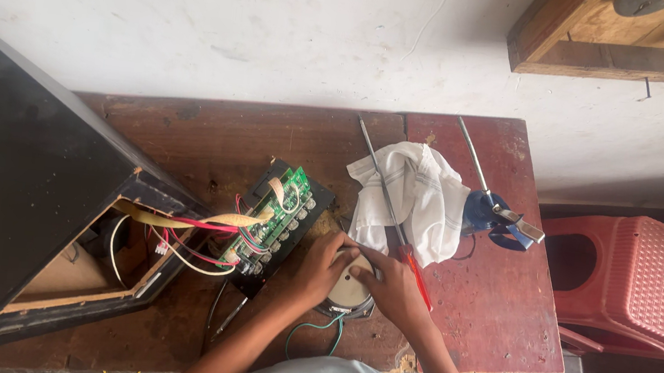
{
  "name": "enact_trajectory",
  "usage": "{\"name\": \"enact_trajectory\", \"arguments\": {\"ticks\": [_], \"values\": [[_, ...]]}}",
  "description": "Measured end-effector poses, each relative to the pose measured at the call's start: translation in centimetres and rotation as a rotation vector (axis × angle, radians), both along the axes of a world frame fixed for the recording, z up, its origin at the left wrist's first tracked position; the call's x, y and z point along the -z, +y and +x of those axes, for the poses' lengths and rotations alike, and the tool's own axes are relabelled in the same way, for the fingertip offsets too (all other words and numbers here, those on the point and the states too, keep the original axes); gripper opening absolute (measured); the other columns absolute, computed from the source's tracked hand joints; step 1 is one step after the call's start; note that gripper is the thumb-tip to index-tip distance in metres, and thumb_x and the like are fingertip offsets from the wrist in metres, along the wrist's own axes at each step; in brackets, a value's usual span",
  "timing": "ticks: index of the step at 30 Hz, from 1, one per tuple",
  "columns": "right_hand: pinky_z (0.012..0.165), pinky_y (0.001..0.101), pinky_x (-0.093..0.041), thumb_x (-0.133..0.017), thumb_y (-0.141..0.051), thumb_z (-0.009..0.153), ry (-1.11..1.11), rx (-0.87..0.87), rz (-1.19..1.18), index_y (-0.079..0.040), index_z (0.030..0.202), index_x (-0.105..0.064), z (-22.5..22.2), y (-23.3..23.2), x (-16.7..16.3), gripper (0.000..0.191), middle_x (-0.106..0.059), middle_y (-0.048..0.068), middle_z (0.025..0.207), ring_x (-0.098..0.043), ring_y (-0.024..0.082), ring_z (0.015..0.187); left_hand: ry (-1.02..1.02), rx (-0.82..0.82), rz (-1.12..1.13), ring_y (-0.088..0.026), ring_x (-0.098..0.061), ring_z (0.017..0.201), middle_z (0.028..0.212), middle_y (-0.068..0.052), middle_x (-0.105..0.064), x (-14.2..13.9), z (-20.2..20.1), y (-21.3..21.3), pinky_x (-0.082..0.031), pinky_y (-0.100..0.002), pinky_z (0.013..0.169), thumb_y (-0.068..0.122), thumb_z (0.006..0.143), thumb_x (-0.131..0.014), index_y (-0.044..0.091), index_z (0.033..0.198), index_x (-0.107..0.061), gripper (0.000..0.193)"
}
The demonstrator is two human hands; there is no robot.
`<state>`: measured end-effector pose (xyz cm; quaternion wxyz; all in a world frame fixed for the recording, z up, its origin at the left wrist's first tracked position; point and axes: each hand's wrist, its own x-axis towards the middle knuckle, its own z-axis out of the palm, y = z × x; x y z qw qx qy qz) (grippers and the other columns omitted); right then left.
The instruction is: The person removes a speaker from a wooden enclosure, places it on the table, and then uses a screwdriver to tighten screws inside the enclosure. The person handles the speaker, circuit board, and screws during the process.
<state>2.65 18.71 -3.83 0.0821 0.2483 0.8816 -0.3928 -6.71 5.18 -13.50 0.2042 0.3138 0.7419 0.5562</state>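
A small round speaker driver (351, 290) with a pale middle lies on the wooden table (492, 310) near its front edge. My left hand (322, 264) grips its left side and my right hand (389, 287) covers its right side. Green and black wires (315, 330) trail from under it towards me. Just left of my left hand lies a green circuit board (278, 215) on a black panel, joined by red, white and yellow wires (193, 239) to an open black speaker cabinet (34, 204).
A white cloth (417, 197) lies behind my hands with a long red-handled screwdriver (390, 201) across it. A second long tool (490, 185) and a blue object (481, 213) sit at the right. A red plastic stool (639, 280) stands beside the table. A wooden shelf (610, 43) hangs on the wall.
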Motion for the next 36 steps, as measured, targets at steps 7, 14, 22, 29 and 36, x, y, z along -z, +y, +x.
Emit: {"name": "enact_trajectory", "arguments": {"ticks": [7,14,22,29,36], "values": [[0.082,0.0438,-0.054,-0.079,-0.038,0.078,0.068,-0.114,-0.017,-0.008,0.136,-0.061,0.5,-0.1,-0.3,0.068,-0.074,0.021,0.105,-0.073,0.036,0.093,-0.303,0.134,0.139,-0.025,-0.055,0.135,0.142,-0.013,-0.059,0.3,0.4,-3.2,-0.039,-0.038,0.115,0.028,0.101,-0.058,0.005,0.143,-0.052,0.048],[0.109,0.0440,-0.046,-0.063,-0.031,0.103,0.242,-0.091,0.057,-0.010,0.130,-0.074,1.0,0.2,-1.0,0.036,-0.082,0.018,0.104,-0.076,0.030,0.105,-0.022,0.215,0.003,-0.036,-0.036,0.146,0.156,-0.023,-0.037,-4.8,1.2,-6.0,-0.031,-0.044,0.117,0.024,0.087,-0.078,0.000,0.153,-0.031,0.085],[0.084,0.0445,-0.053,-0.065,-0.020,0.093,0.139,-0.099,0.119,-0.007,0.125,-0.068,0.9,-2.2,-2.9,0.036,-0.075,0.019,0.103,-0.071,0.037,0.096,0.481,-0.168,-0.138,-0.038,-0.053,0.126,0.134,-0.023,-0.056,-8.9,2.3,-9.4,-0.044,-0.047,0.106,0.022,0.089,-0.073,0.000,0.134,-0.052,0.054],[0.085,0.0446,-0.053,-0.069,-0.018,0.089,0.348,-0.123,0.189,-0.001,0.113,-0.071,-1.2,-5.4,-3.1,0.029,-0.074,0.020,0.108,-0.070,0.039,0.101,-0.328,-0.543,-0.300,-0.027,-0.072,0.084,0.095,-0.018,-0.074,-7.7,5.1,-14.7,-0.054,-0.036,0.075,0.030,0.095,-0.069,0.006,0.107,-0.060,0.029],[0.090,0.0380,-0.058,-0.076,-0.021,0.086,0.298,-0.150,-0.081,-0.001,0.135,-0.053,-6.3,-9.8,-0.1,0.058,-0.070,0.020,0.118,-0.074,0.029,0.107,0.132,-0.616,0.016,-0.038,-0.056,0.125,0.138,-0.022,-0.054,-7.7,3.2,-19.7,-0.045,-0.049,0.100,0.025,0.093,-0.072,-0.002,0.143,-0.047,0.062]]}}
